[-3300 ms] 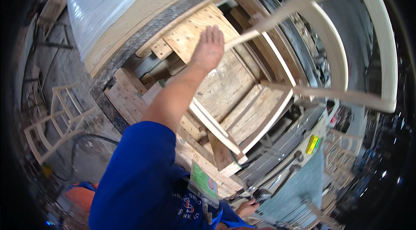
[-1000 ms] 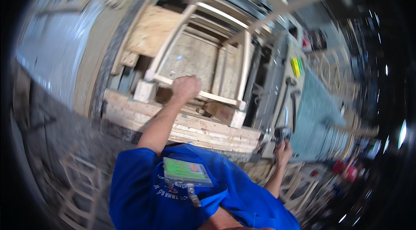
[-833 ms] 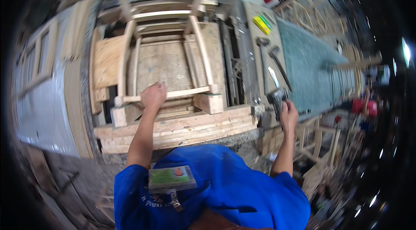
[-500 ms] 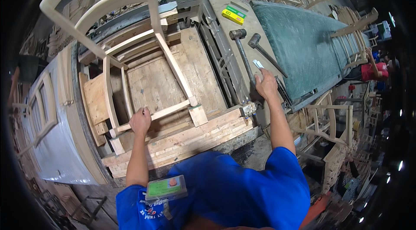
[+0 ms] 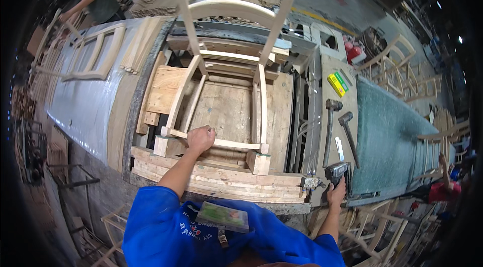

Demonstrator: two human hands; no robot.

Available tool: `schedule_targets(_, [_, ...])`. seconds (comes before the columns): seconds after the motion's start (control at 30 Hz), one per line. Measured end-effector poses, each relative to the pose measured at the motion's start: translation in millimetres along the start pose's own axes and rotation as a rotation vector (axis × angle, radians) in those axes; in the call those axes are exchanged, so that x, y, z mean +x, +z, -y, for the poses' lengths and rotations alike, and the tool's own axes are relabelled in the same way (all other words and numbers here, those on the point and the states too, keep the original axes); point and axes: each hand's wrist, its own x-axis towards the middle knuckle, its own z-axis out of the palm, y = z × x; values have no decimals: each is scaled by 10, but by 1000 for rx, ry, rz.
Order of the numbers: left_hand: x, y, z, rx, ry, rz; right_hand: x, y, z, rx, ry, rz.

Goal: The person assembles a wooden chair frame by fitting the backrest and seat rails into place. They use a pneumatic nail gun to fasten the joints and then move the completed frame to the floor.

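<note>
A: Holding what with the left hand (image 5: 201,139)?
B: Clenching it around the front rail (image 5: 236,144) of a chair frame (image 5: 262,111): smooth, pale, bare wood, with a curved slat (image 5: 232,8) across the back.
A: Standing where?
B: On squared wooden blocks (image 5: 258,163), just beyond layered, scuffed planks (image 5: 221,181).
A: And with the right hand (image 5: 336,191)?
B: Wrapping it about the grip of a black handheld tool (image 5: 336,170), near two dark-headed mallets (image 5: 333,104).
A: Any writing?
B: White lettering on the blue shirt (image 5: 161,216); print too small to make out on a yellow-and-green box (image 5: 338,84).
</note>
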Motion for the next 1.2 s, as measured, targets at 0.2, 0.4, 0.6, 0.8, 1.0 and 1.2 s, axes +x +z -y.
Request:
schedule_targets(0.2, [-54,-7,109,-222,39,-69,111,-375,-64,-130,-160,-19])
schedule_targets(0.4, [-363,33,-207,-823,-41,-145,-80,-1638,13,35,-160,-71])
schedule_targets(0.6, [-1002,135,-1054,-861,330,467,-385,-2010,1370,698,10,297])
schedule_targets(0.8, [-1302,-116,-1769,-1203,332,861,-611,-1809,2671,762,-18,634])
schedule_targets(1.0, [-1184,101,-1606,-1796,215,617,-380,-1422,3472,822,60,1000])
schedule_targets(1.2, [-1017,356,-1542,-2205,-106,744,82,-835,3991,786,256,1247])
